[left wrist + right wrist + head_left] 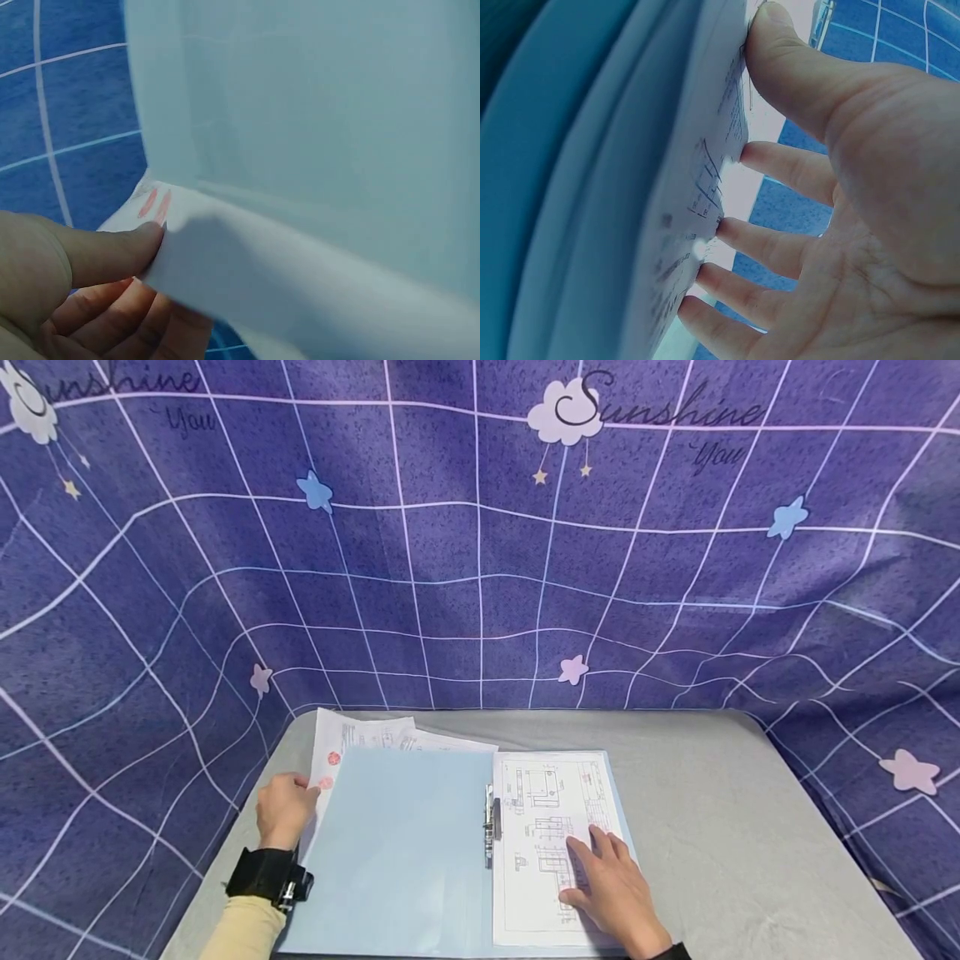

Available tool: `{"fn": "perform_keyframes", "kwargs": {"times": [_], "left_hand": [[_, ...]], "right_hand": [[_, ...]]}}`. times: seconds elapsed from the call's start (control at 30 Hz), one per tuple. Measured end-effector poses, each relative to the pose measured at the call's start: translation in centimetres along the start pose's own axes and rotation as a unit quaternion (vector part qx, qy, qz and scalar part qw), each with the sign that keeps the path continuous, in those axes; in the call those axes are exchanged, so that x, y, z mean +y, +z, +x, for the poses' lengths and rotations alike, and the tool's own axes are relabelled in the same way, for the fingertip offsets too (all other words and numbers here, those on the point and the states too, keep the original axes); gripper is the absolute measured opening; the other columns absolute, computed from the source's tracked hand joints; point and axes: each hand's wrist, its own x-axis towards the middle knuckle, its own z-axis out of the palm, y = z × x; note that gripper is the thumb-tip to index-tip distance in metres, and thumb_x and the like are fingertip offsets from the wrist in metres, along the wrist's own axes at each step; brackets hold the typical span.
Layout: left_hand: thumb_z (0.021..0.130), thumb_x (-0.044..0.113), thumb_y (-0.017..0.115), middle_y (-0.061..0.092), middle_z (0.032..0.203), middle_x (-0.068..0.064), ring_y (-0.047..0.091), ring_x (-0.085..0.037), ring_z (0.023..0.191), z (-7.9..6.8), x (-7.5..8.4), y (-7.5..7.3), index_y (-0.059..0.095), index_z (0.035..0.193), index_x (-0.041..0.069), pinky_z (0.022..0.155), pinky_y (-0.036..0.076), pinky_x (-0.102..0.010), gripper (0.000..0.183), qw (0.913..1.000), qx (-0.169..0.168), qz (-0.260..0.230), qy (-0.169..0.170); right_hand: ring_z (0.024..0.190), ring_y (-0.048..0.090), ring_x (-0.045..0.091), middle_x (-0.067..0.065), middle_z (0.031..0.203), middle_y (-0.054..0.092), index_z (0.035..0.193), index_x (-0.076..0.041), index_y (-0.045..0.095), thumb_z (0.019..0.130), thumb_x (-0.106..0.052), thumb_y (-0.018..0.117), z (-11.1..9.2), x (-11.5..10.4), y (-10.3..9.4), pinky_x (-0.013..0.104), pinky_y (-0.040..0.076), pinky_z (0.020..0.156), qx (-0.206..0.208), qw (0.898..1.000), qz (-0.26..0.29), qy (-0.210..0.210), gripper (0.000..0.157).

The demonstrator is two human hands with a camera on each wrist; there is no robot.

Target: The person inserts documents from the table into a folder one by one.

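Note:
A light blue folder (405, 843) lies spread flat on the table, its metal clip (492, 827) near the spine. On its right side sits a stack of printed drawing sheets (525, 893). My right hand (611, 889) rests its spread fingertips on the top sheet; the right wrist view shows the fingers (780, 165) touching the page. At the folder's left edge, my left hand (285, 810) pinches a white paper with red stamps (327, 760) between thumb and fingers. Part of that paper (225, 255) is hidden under the folder cover.
More loose printed papers (450, 742) stick out past the folder's top edge. A grey cloth covers the table (750, 843). A purple curtain with grid lines and stars (480, 568) hangs behind and at both sides.

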Motion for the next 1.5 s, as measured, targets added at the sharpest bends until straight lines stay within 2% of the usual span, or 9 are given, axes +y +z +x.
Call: {"fn": "perform_keyframes", "kwargs": {"times": [0.17,0.3,0.43,0.73,1.03,1.13,1.23,1.33,1.5], "left_hand": [[0.089,0.008,0.07,0.072,0.087,-0.024,0.066,-0.051,0.082,-0.3,1.4,-1.8,0.074,0.094,-0.005,0.067,0.049,-0.061,0.014,0.9962,0.073,-0.015,0.045],[0.092,0.008,0.069,0.072,0.086,-0.024,0.065,-0.053,0.081,-0.6,2.7,-3.3,0.074,0.095,-0.002,0.067,0.046,-0.063,0.011,0.987,0.14,-0.028,0.073],[0.094,0.007,0.068,0.072,0.09,-0.024,0.063,-0.054,0.08,-1.0,4.0,-5.1,0.074,0.098,-0.001,0.067,0.044,-0.064,0.011,0.9774,0.187,-0.033,0.093],[0.095,0.004,0.069,0.075,0.087,-0.021,0.067,-0.049,0.073,-1.8,6.5,-7.9,0.076,0.099,-0.003,0.066,0.045,-0.058,0.011,0.9453,0.277,-0.064,0.16],[0.093,0.006,0.073,0.078,0.089,-0.013,0.074,-0.031,0.074,-2.8,9.1,-9.0,0.08,0.098,0.003,0.065,0.039,-0.022,0.009,0.9199,0.307,-0.113,0.216],[0.091,0.005,0.075,0.078,0.087,-0.011,0.072,-0.009,0.075,-3.2,10.0,-9.2,0.081,0.097,0.005,0.067,0.038,-0.013,0.009,0.9106,0.316,-0.132,0.231],[0.09,0.004,0.076,0.078,0.085,-0.011,0.061,0.018,0.077,-3.5,10.9,-9.1,0.082,0.096,0.005,0.069,0.037,-0.006,0.009,0.9047,0.316,-0.155,0.241],[0.09,0.005,0.077,0.078,0.084,-0.013,0.052,0.029,0.078,-3.7,11.7,-8.8,0.081,0.097,0.003,0.07,0.038,-0.001,0.008,0.907,0.3,-0.173,0.24],[0.091,0.009,0.078,0.078,0.085,-0.013,0.054,0.027,0.078,-4.4,12.7,-7.7,0.079,0.098,0.001,0.071,0.043,-0.001,0.011,0.9215,0.251,-0.191,0.227]], "right_hand": [[0.129,0.048,0.057,0.03,0.145,0.051,0.132,-0.01,0.068,0.067,-0.041,0.093,0.0,0.0,0.0,0.07,0.048,0.092,0.006,1.0,0.001,-0.003,0.076],[0.129,0.048,0.056,0.03,0.145,0.051,0.132,-0.01,0.068,0.068,-0.041,0.093,0.0,-0.1,-0.1,0.069,0.049,0.092,0.006,1.0,-0.001,-0.002,0.076],[0.129,0.048,0.056,0.03,0.145,0.051,0.132,-0.01,0.068,0.067,-0.041,0.094,0.0,-0.1,0.0,0.07,0.048,0.092,0.005,1.0,-0.003,0.0,0.076],[0.13,0.047,0.057,0.031,0.145,0.051,0.132,-0.01,0.068,0.067,-0.041,0.093,0.0,0.0,0.0,0.069,0.048,0.093,0.006,1.0,-0.005,-0.002,0.077],[0.13,0.047,0.057,0.03,0.145,0.05,0.133,-0.01,0.068,0.068,-0.041,0.093,0.0,-0.1,-0.2,0.07,0.047,0.093,0.002,1.0,-0.003,-0.002,0.076],[0.13,0.047,0.057,0.03,0.145,0.05,0.133,-0.01,0.068,0.068,-0.042,0.093,0.0,-0.1,-0.2,0.07,0.048,0.093,0.0,1.0,-0.002,-0.002,0.076],[0.13,0.047,0.057,0.03,0.145,0.05,0.133,-0.01,0.068,0.068,-0.042,0.093,0.0,-0.1,-0.4,0.07,0.048,0.092,-0.003,1.0,-0.002,-0.002,0.077],[0.129,0.048,0.058,0.031,0.144,0.051,0.131,-0.009,0.068,0.068,-0.041,0.093,0.1,-0.2,-0.7,0.07,0.048,0.093,-0.005,1.0,0.003,-0.003,0.075],[0.127,0.051,0.055,0.031,0.141,0.054,0.127,-0.008,0.07,0.072,-0.038,0.092,0.1,-0.3,-1.1,0.069,0.046,0.096,0.005,1.0,0.023,-0.001,0.066]]}}
